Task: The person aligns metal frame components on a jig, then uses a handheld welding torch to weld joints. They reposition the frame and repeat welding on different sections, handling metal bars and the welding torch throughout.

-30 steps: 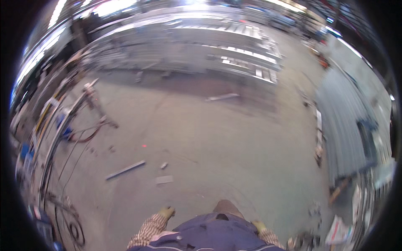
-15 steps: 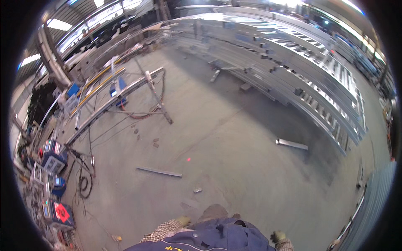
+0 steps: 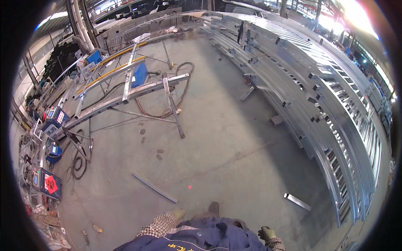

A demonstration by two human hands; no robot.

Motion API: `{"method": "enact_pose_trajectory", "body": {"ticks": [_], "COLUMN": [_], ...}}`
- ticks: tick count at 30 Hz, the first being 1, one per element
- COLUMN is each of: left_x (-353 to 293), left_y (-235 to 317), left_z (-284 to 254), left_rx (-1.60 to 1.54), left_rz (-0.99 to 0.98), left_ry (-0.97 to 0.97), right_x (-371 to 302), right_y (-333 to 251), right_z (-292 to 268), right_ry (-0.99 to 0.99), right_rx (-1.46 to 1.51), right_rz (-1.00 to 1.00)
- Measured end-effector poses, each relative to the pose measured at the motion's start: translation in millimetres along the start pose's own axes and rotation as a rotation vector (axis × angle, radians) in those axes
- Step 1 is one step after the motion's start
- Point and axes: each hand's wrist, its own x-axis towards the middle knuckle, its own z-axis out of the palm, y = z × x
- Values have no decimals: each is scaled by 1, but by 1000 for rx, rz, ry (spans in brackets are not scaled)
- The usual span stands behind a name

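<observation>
My left hand (image 3: 179, 214), in a pale yellowish glove below a checked sleeve, hangs in front of my body at the lower edge. Its fingers are blurred, and nothing shows in it. Farther right hangs my right hand (image 3: 266, 233), gloved alike with dark fingertips. Its fingers look loosely bent and a little apart, with nothing visible in them. Neither hand touches anything I can see. Nearest my left hand, a thin metal bar (image 3: 155, 188) lies on the floor. Beyond my right hand lies a short metal channel piece (image 3: 298, 201). One boot (image 3: 214, 207) shows between my hands.
A long stack of silvery metal frames (image 3: 310, 108) runs along the right. At left stands a metal work frame (image 3: 125, 98) with a blue box (image 3: 139, 75), cables and slanted legs. Several machines (image 3: 47, 182) line the left edge. Small metal scraps (image 3: 160, 154) lie on the floor.
My view has turned toward the right and moved forward; the work frame and metal stack appear larger and nearer. Both hands still hang low, the left slightly higher in view.
</observation>
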Motion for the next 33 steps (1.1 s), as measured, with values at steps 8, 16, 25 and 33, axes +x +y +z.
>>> {"method": "enact_pose_trajectory", "body": {"ticks": [8,16,25,33], "left_x": [29,141,195,293], "left_y": [241,338,534,724], "left_z": [-189,-271,-421,-622], "left_rx": [-386,-179,-618,-402], "left_rz": [248,134,238,383], "left_ry": [103,-69,133,185], "right_x": [154,271,339,415], "right_y": [-74,-364,-854,-1032], "right_z": [32,71,220,341], "right_ry": [-138,-227,-17,-126], "right_rx": [-1091,-1091,-428,-462], "right_rz": [-393,-287,-222,-158]}}
